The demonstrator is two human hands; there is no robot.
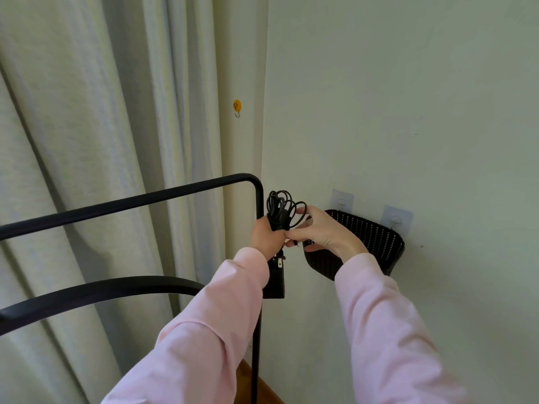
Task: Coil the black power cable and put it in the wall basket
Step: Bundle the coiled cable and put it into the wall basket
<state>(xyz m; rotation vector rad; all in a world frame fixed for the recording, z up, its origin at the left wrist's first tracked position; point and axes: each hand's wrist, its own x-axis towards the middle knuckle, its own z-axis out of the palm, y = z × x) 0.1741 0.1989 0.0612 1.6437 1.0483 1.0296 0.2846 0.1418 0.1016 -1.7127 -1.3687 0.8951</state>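
Note:
The black power cable (281,208) is bunched into several loops that stick up above my left hand (266,236), which is closed around the bundle. Its black adapter block (275,279) with a two-pin plug hangs below that hand. My right hand (319,230) touches the loops from the right, with its fingers pinching the cable near my left thumb. The black perforated wall basket (376,240) hangs on the wall just right of and behind my right hand, which partly hides its left side.
A black metal rack (180,191) with a curved lower bar stands at the left, its upright post right beside my left hand. Pale curtains (87,141) hang behind it. A yellow smiley hook (237,107) sits on the wall above. Two clear adhesive hooks (396,218) hold the basket.

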